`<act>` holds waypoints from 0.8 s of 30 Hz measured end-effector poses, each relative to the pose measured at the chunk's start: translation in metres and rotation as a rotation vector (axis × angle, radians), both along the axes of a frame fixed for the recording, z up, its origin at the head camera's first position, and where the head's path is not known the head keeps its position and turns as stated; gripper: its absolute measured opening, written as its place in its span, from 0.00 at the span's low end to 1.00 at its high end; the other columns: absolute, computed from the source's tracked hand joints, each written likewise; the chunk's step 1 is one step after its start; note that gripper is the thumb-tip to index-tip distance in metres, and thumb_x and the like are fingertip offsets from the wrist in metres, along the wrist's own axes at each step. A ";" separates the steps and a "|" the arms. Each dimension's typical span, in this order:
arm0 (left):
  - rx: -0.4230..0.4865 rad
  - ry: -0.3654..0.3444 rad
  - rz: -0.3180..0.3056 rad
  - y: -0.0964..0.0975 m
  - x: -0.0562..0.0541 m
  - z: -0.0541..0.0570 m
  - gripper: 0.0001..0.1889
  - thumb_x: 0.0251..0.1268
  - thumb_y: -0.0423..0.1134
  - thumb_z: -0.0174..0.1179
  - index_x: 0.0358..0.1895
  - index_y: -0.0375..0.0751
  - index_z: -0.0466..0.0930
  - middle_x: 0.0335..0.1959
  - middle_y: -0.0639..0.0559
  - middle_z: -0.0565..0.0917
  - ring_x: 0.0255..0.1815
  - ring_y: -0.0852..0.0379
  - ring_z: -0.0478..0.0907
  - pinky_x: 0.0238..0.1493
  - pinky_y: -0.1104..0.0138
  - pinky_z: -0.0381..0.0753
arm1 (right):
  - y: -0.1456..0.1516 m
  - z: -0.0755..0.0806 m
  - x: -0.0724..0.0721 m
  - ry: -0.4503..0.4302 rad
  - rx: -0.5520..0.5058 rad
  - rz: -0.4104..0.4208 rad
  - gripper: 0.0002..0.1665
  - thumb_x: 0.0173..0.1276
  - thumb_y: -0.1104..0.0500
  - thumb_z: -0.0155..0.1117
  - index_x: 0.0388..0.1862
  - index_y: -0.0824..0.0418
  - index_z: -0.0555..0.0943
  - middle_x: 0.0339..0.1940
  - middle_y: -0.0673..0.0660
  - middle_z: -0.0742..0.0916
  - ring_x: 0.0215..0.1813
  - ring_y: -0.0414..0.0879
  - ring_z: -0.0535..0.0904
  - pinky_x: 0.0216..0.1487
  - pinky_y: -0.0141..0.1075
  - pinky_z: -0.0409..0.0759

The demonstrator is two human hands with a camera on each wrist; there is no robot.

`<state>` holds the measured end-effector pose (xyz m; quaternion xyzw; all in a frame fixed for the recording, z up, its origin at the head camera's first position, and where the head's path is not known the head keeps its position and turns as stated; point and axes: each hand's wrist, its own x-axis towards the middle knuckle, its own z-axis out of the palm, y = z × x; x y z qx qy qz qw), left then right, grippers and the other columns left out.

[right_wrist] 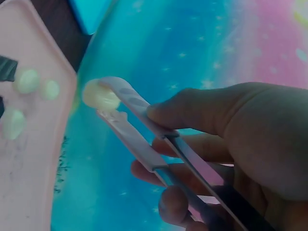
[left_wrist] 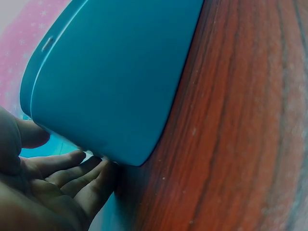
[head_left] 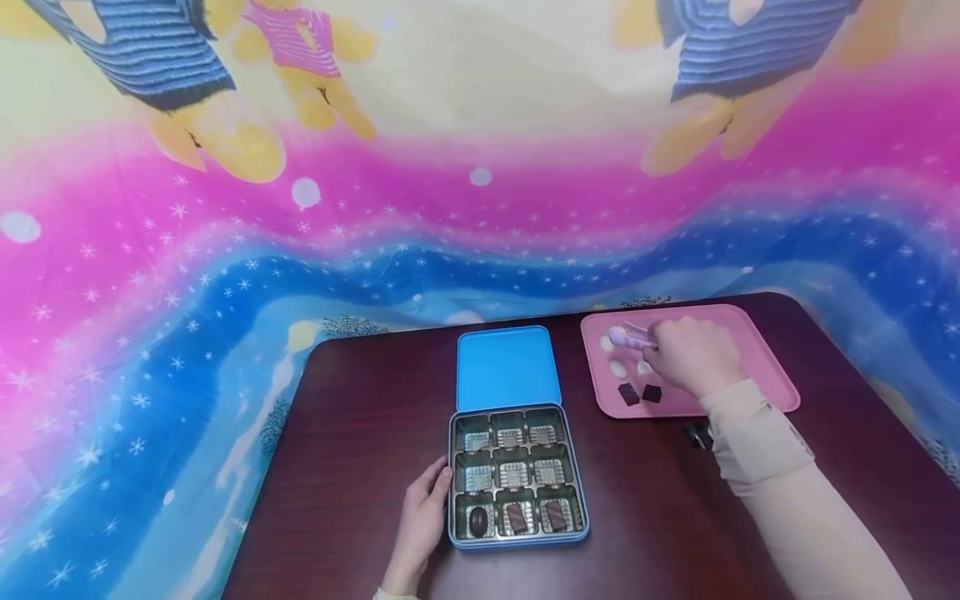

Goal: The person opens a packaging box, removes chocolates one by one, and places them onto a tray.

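In the head view my left hand rests against the left side of a blue tin. The left wrist view shows its thumb near the rim and fingertips touching the tin's wall. A gold insert with several compartments fills the tin; the front row holds a round dark chocolate and two rectangular ones. Over the pink tray, my right hand grips pale pink tongs. Between the tongs' tips is a round cream-coloured chocolate, held above the tray.
The tin's blue lid lies open behind it. Several white chocolates and two dark squares lie on the tray's left part. A small black object shows beside the right sleeve. A patterned cloth hangs behind the dark wooden table.
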<state>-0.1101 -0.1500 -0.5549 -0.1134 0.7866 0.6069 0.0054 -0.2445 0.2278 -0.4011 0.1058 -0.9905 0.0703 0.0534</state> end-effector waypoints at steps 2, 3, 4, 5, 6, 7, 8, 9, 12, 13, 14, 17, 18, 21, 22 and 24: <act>-0.001 0.000 0.001 0.000 0.000 0.000 0.27 0.80 0.44 0.51 0.70 0.25 0.69 0.63 0.34 0.79 0.67 0.42 0.73 0.68 0.45 0.71 | 0.002 -0.003 -0.004 -0.013 0.000 -0.019 0.12 0.66 0.52 0.67 0.25 0.57 0.82 0.19 0.54 0.81 0.20 0.52 0.75 0.18 0.50 0.73; 0.001 0.001 0.000 0.000 0.000 0.000 0.27 0.81 0.44 0.51 0.69 0.25 0.69 0.63 0.34 0.79 0.67 0.42 0.73 0.68 0.45 0.71 | 0.003 -0.005 -0.006 -0.019 0.003 -0.028 0.12 0.66 0.52 0.66 0.25 0.57 0.81 0.19 0.54 0.81 0.21 0.53 0.75 0.17 0.49 0.72; 0.002 0.001 -0.001 0.000 0.000 0.000 0.27 0.81 0.44 0.51 0.70 0.24 0.69 0.63 0.34 0.79 0.67 0.42 0.73 0.68 0.45 0.70 | 0.004 -0.007 -0.008 -0.026 0.005 -0.037 0.13 0.66 0.52 0.66 0.24 0.57 0.80 0.18 0.54 0.80 0.21 0.53 0.75 0.17 0.49 0.72; 0.001 0.002 -0.001 0.000 0.000 0.000 0.27 0.81 0.44 0.51 0.69 0.24 0.69 0.63 0.34 0.79 0.68 0.42 0.72 0.68 0.45 0.70 | 0.005 -0.009 -0.010 -0.030 0.008 -0.045 0.13 0.66 0.52 0.66 0.24 0.57 0.80 0.18 0.55 0.80 0.21 0.54 0.75 0.17 0.48 0.71; -0.001 0.003 -0.001 0.001 0.000 0.000 0.27 0.80 0.44 0.51 0.69 0.25 0.69 0.63 0.34 0.79 0.68 0.42 0.72 0.69 0.45 0.69 | 0.007 -0.011 -0.012 -0.036 0.010 -0.055 0.14 0.66 0.52 0.66 0.25 0.58 0.80 0.19 0.55 0.80 0.21 0.54 0.74 0.17 0.48 0.71; -0.001 0.004 -0.001 0.000 0.000 0.001 0.27 0.80 0.44 0.51 0.69 0.25 0.69 0.63 0.34 0.79 0.68 0.42 0.72 0.69 0.45 0.69 | 0.008 -0.014 -0.014 -0.043 0.010 -0.064 0.14 0.65 0.51 0.66 0.25 0.58 0.79 0.19 0.56 0.80 0.21 0.55 0.74 0.17 0.48 0.71; -0.004 0.005 -0.001 0.000 0.001 0.001 0.26 0.80 0.44 0.51 0.69 0.25 0.69 0.63 0.34 0.79 0.68 0.42 0.71 0.69 0.45 0.69 | 0.009 -0.016 -0.016 -0.054 0.010 -0.075 0.15 0.65 0.51 0.67 0.25 0.59 0.79 0.20 0.57 0.80 0.22 0.55 0.75 0.17 0.48 0.71; -0.003 0.007 0.001 0.000 0.001 0.001 0.26 0.80 0.44 0.52 0.69 0.25 0.70 0.63 0.34 0.79 0.68 0.42 0.72 0.70 0.45 0.68 | 0.010 -0.019 -0.018 -0.064 0.010 -0.084 0.15 0.65 0.50 0.67 0.26 0.59 0.79 0.20 0.58 0.81 0.22 0.56 0.75 0.18 0.48 0.71; -0.008 0.010 0.002 0.000 0.001 0.000 0.26 0.80 0.44 0.52 0.69 0.25 0.70 0.63 0.35 0.79 0.68 0.43 0.72 0.70 0.46 0.69 | 0.013 -0.028 -0.025 -0.097 0.002 -0.106 0.16 0.65 0.49 0.67 0.27 0.60 0.79 0.22 0.59 0.81 0.24 0.57 0.76 0.18 0.48 0.72; -0.006 0.011 0.002 -0.001 0.001 0.000 0.26 0.80 0.44 0.52 0.69 0.25 0.70 0.62 0.35 0.79 0.68 0.42 0.72 0.69 0.46 0.69 | 0.014 -0.030 -0.027 -0.107 -0.002 -0.110 0.16 0.65 0.49 0.66 0.27 0.60 0.80 0.22 0.59 0.81 0.25 0.57 0.76 0.19 0.48 0.72; -0.006 0.012 0.002 -0.001 0.001 0.000 0.26 0.80 0.44 0.52 0.69 0.25 0.70 0.62 0.34 0.79 0.68 0.42 0.72 0.69 0.46 0.69 | 0.015 -0.033 -0.029 -0.115 -0.005 -0.113 0.16 0.66 0.50 0.66 0.27 0.60 0.80 0.22 0.59 0.82 0.25 0.57 0.77 0.19 0.49 0.72; -0.005 0.014 -0.001 -0.001 0.000 0.000 0.27 0.80 0.44 0.52 0.69 0.25 0.70 0.63 0.34 0.79 0.68 0.42 0.72 0.68 0.45 0.70 | 0.017 -0.039 -0.034 -0.140 -0.008 -0.116 0.16 0.68 0.49 0.64 0.26 0.59 0.80 0.23 0.59 0.82 0.27 0.58 0.78 0.20 0.51 0.74; -0.003 0.014 -0.002 -0.001 0.000 0.000 0.27 0.80 0.44 0.52 0.69 0.25 0.70 0.63 0.34 0.79 0.68 0.42 0.72 0.68 0.45 0.70 | 0.017 -0.041 -0.036 -0.146 -0.008 -0.118 0.16 0.69 0.49 0.64 0.26 0.59 0.81 0.24 0.59 0.83 0.28 0.59 0.79 0.21 0.52 0.74; 0.003 0.015 -0.005 -0.001 -0.001 -0.001 0.27 0.80 0.44 0.52 0.69 0.24 0.70 0.63 0.33 0.79 0.68 0.41 0.72 0.68 0.45 0.70 | 0.018 -0.046 -0.039 -0.157 -0.003 -0.123 0.16 0.69 0.49 0.63 0.26 0.58 0.81 0.26 0.61 0.84 0.30 0.61 0.80 0.22 0.54 0.75; 0.006 0.014 -0.005 -0.001 -0.001 -0.001 0.27 0.80 0.44 0.52 0.69 0.24 0.70 0.63 0.33 0.79 0.68 0.41 0.72 0.68 0.45 0.71 | 0.018 -0.047 -0.040 -0.157 -0.003 -0.124 0.16 0.69 0.50 0.63 0.25 0.58 0.81 0.26 0.61 0.85 0.30 0.61 0.80 0.22 0.54 0.76; 0.007 0.012 -0.005 -0.001 -0.001 -0.001 0.27 0.80 0.44 0.52 0.69 0.24 0.69 0.63 0.33 0.79 0.68 0.41 0.72 0.68 0.45 0.71 | 0.018 -0.049 -0.042 -0.158 -0.004 -0.126 0.16 0.69 0.51 0.63 0.25 0.59 0.82 0.27 0.62 0.85 0.31 0.62 0.80 0.23 0.55 0.76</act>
